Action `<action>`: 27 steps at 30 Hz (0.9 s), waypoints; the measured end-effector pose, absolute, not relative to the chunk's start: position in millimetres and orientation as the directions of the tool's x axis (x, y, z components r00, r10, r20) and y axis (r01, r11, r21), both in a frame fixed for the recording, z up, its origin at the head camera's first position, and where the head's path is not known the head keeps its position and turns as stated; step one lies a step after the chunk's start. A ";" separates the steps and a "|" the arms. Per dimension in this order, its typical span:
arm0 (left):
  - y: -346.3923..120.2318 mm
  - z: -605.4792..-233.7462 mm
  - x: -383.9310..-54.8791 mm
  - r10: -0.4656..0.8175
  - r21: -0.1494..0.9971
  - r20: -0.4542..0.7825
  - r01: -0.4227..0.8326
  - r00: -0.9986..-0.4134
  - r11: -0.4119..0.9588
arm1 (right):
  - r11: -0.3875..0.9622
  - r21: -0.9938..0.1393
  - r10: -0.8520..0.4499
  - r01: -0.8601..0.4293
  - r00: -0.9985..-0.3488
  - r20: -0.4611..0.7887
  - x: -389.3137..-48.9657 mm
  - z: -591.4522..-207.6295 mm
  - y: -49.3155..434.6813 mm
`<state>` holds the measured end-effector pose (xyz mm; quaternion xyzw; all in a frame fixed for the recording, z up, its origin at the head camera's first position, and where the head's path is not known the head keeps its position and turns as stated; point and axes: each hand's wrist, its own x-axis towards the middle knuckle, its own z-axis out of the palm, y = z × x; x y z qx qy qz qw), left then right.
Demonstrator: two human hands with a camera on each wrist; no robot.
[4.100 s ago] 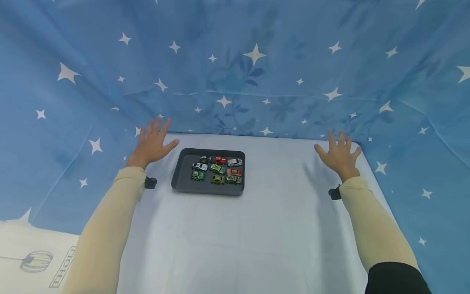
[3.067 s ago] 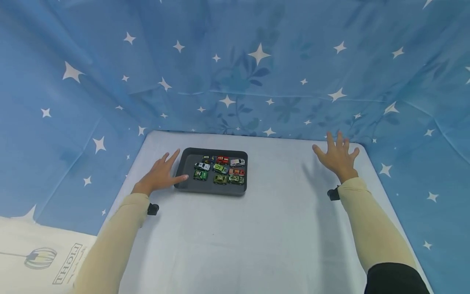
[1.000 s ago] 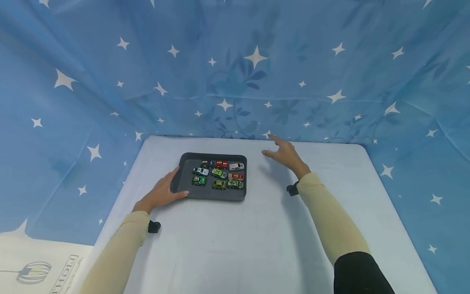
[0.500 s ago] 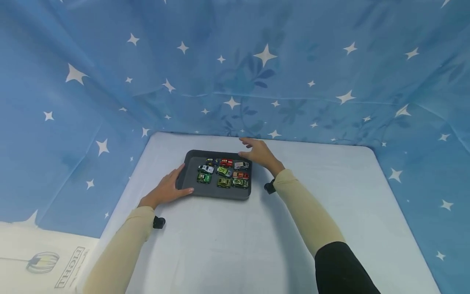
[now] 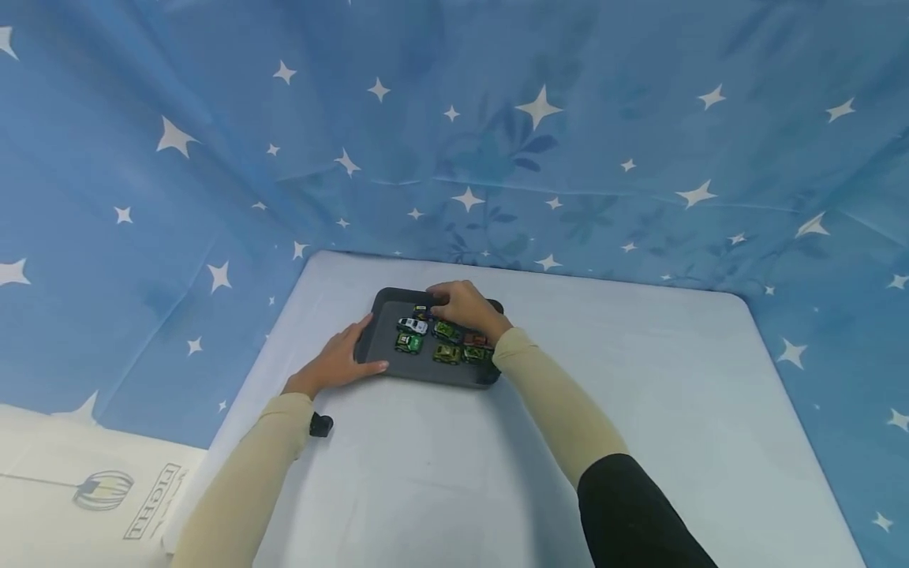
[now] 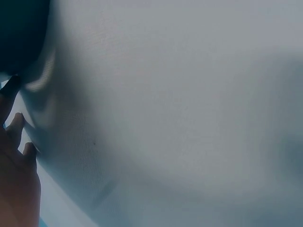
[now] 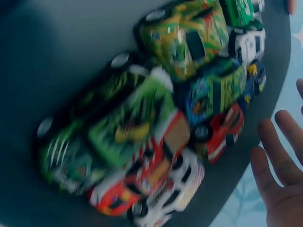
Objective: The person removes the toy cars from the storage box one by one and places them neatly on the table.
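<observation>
A dark grey tray point(image 5: 426, 375) bears several small toy cars, among them a white car point(image 5: 413, 326), a green car point(image 5: 408, 342) and an olive car point(image 5: 447, 354). My left hand point(image 5: 334, 364) touches the tray's left end, fingers along the left rim, thumb at the front edge. Over the tray's far right part is my right hand point(image 5: 465, 304), fingertips lowered near the dark blue car point(image 5: 420, 312). It hides the red car point(image 7: 226, 132) and the white-silver car point(image 7: 177, 187) from the head view. In the right wrist view its fingers point(image 7: 267, 175) are apart from the cars.
A white cloth-covered table point(image 5: 639, 410) carries the tray near its far left. Behind rises a blue curtain point(image 5: 604, 118) with white stars. Cream fabric with a printed whisk point(image 5: 103, 491) lies at the lower left.
My right hand has swung left from the table's right side to over the tray, with its fingers lowered. My left hand came down to the tray's left end earlier and has stayed there.
</observation>
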<state>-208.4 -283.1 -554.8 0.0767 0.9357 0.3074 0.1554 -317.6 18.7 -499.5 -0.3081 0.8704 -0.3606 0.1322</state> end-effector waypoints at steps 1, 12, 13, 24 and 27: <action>-283.0 -554.8 -208.7 0.239 0.596 -0.247 0.047 -0.939 0.801 | 0.557 -0.701 -0.636 -0.446 -0.771 -0.015 -317.4 -500.9 14.8; -282.0 -549.8 -207.9 0.220 0.592 -0.269 0.019 -0.938 0.806 | 0.643 -0.601 -0.598 -0.475 -0.801 -0.007 -317.1 -524.3 -21.7; -281.8 -549.5 -207.8 0.218 0.592 -0.272 0.016 -0.937 0.806 | 0.651 -0.592 -0.591 -0.475 -0.806 -0.003 -316.7 -525.9 -23.8; -282.0 -551.4 -207.6 0.212 0.596 -0.274 0.008 -0.938 0.803 | 0.728 -0.501 -0.518 -0.467 -0.854 0.042 -314.7 -538.3 -38.2; -282.7 -550.4 -207.4 0.207 0.597 -0.274 0.003 -0.939 0.803 | 0.735 -0.488 -0.517 -0.471 -0.855 0.047 -315.8 -540.4 -41.4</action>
